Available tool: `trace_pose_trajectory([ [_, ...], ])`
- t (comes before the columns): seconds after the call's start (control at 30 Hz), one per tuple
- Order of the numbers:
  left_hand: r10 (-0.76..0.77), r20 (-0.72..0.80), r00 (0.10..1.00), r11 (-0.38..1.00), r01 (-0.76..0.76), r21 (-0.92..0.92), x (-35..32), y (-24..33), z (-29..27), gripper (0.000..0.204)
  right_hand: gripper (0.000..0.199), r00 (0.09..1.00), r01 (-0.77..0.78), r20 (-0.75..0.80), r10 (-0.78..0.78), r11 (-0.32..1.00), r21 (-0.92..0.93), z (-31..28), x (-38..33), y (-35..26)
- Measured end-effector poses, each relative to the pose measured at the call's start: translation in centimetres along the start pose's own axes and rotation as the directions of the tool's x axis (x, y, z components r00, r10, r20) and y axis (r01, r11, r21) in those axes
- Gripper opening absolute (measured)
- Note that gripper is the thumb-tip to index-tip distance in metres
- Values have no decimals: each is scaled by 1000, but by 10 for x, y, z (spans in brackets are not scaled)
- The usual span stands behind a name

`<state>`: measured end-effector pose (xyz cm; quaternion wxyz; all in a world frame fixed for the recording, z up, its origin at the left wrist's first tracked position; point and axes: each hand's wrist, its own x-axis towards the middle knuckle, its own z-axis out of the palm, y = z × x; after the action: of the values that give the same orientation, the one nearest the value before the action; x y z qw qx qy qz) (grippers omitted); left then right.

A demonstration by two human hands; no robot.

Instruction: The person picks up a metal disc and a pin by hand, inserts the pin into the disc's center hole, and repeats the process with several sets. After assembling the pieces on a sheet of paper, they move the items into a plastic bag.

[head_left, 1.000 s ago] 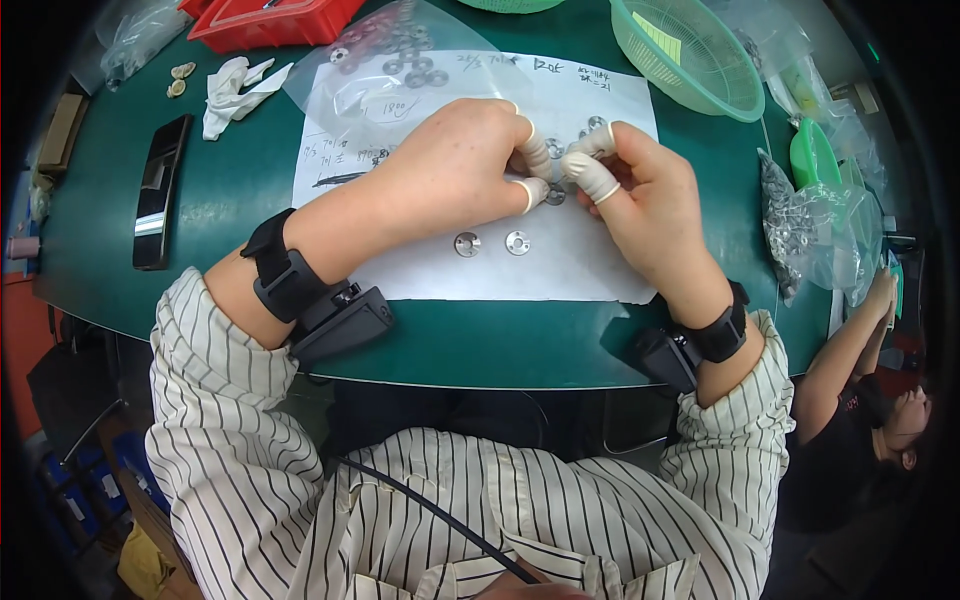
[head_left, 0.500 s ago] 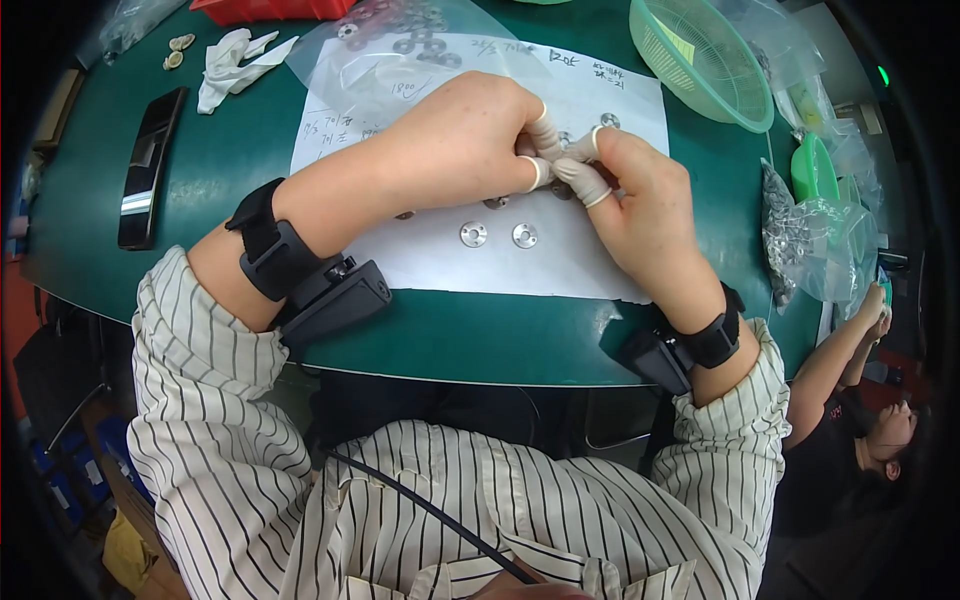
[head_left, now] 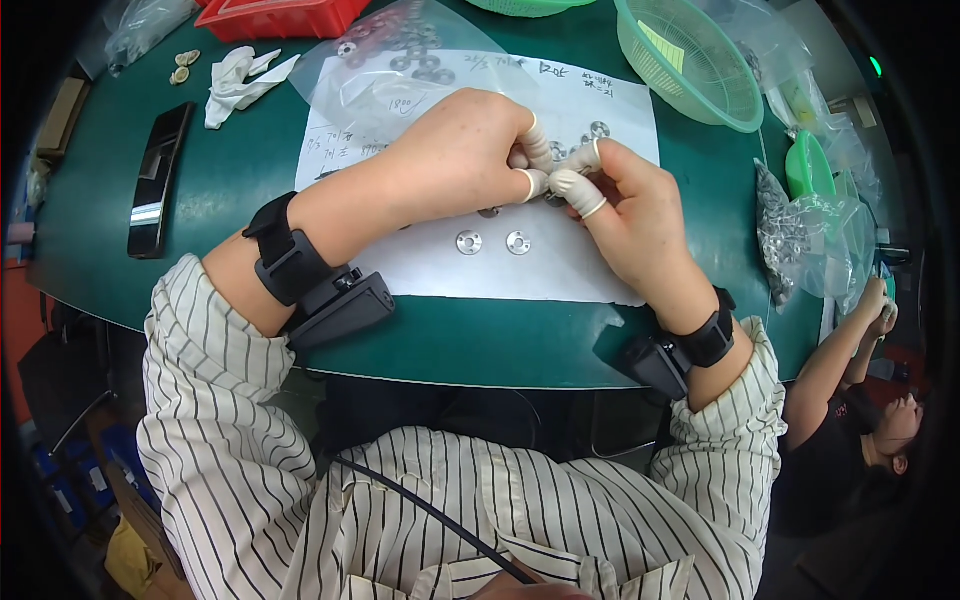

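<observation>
Over the white paper (head_left: 560, 270) both the left hand (head_left: 455, 150) and right hand (head_left: 635, 215) pinched shut, rubber-capped fingertips (head_left: 570, 183) on a small metal washer (head_left: 553, 198), mostly hidden, likely light, stiff and slippery, best gripped by its rim.

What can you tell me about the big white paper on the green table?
The white paper sheet lies flat on the green table, nearly reaching its near edge. Dark handwriting runs along its far side. Two small round metal washers rest side by side on it. The left hand and right hand meet above its middle, and a clear plastic bag covers its far left corner.
</observation>
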<state>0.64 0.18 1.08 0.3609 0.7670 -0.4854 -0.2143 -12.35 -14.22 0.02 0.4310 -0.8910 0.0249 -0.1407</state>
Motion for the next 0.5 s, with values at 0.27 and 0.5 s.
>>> trace_pose_trajectory([
  [0.27,30,-23,999,999,-30,-18,-3,-3,-2,18,9,1000,-18,4,18,998,-58,3,1,-1],
  [0.5,20,-29,999,999,-21,-37,-2,-7,-3,20,10,956,281,21,-292,898,-339,10,5,-9],
])
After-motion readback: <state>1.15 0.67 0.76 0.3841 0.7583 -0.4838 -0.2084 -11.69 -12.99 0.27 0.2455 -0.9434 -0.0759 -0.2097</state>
